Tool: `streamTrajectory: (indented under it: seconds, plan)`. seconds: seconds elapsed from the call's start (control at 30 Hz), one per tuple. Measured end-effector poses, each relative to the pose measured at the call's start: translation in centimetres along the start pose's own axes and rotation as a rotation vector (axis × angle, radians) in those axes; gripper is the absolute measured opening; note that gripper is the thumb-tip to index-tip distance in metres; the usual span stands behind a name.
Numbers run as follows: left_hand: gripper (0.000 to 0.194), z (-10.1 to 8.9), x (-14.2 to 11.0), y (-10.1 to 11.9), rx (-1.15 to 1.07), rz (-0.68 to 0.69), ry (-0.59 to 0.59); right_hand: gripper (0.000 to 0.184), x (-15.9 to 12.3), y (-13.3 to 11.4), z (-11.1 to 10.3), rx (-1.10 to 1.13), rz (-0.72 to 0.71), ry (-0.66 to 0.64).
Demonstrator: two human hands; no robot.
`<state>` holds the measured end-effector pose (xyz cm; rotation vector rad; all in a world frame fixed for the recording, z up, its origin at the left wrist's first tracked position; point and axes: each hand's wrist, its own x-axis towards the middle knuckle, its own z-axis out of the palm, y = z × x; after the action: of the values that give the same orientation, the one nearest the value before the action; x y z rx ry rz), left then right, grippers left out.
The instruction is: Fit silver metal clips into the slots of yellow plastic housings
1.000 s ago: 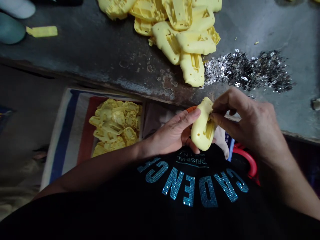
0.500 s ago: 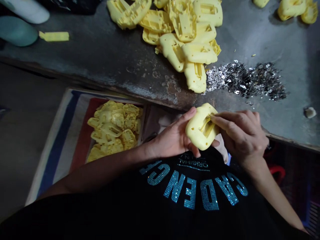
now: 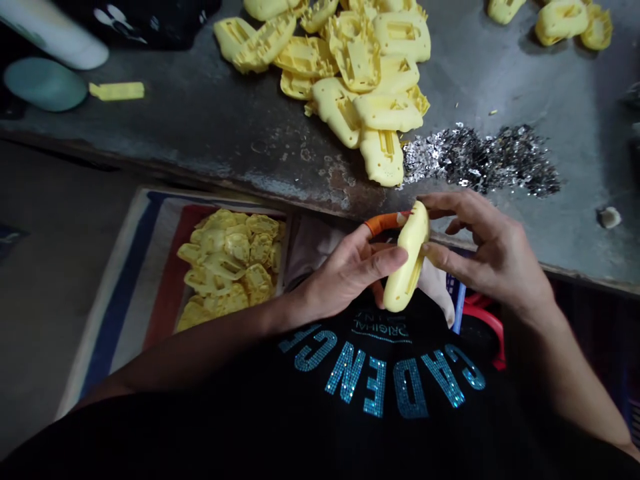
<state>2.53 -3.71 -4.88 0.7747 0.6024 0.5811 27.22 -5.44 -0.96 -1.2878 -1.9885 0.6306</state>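
In front of my chest, my left hand (image 3: 350,270) grips a yellow plastic housing shell (image 3: 404,267), thumb on its rounded outer face. An orange cover wraps one finger of that hand. The shell stands on edge, its slotted side turned to the right. My right hand (image 3: 487,243) holds the shell from the right, fingertips at its top end and thumb against its side. Whether a small part sits under those fingertips is hidden. Just beyond, on the bench, lie a heap of similar yellow shells (image 3: 383,107) and a pile of small shiny metal pieces (image 3: 480,160).
A box of yellow shells (image 3: 225,267) stands at lower left on a striped sheet (image 3: 125,293). A yellow strip (image 3: 117,91), a green rounded object (image 3: 45,83) and a white bottle (image 3: 60,33) lie at the bench's left. More shells (image 3: 563,20) are at far right.
The shell has been turned from face-up to on edge. My right hand has shifted from its central slot to its upper end and right side, fingers more spread.
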Motion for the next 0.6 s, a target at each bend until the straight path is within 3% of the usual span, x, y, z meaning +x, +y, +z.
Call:
streamTrajectory:
  seconds: [0.13,0.3,0.43,0.6]
  plan:
    - [0.080,-0.9,-0.5,0.4,0.096,0.013,-0.028,0.041,0.1,0.2,1.5,-0.034,-0.076,0.033]
    - [0.071,-1.3,-1.9,1.7,0.149,0.004,0.004,0.045,-0.4,0.7,4.3,-0.017,-0.125,0.221]
    - [0.066,-2.1,-3.2,1.8,0.318,-0.001,0.101,0.047,0.0,0.4,5.3,-0.031,-0.140,0.300]
    - [0.060,-3.5,-3.3,1.2,0.280,0.107,0.171,0.053,1.5,-0.2,5.7,-0.113,-0.214,0.315]
